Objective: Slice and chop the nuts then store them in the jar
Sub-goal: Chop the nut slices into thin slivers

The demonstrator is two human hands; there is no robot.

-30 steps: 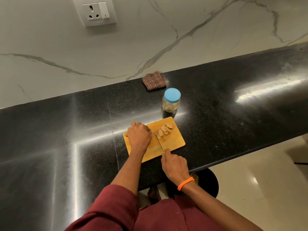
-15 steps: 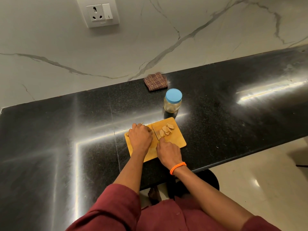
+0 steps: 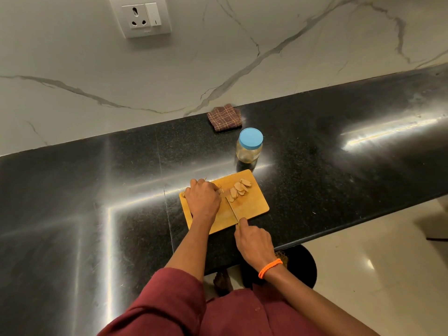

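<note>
Two hands are slicing nuts (image 3: 238,189): left hand (image 3: 203,199) pinning one, right hand (image 3: 254,241) clamping the knife (image 3: 231,209); next, another downward cut.

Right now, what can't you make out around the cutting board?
- Head view: whatever the left hand holds down is hidden beneath its fingers.
- Knife handle: covered by the right hand.
- Jar contents: too small and glary through the glass to tell.
- Nut slices: exact count unclear.
</note>
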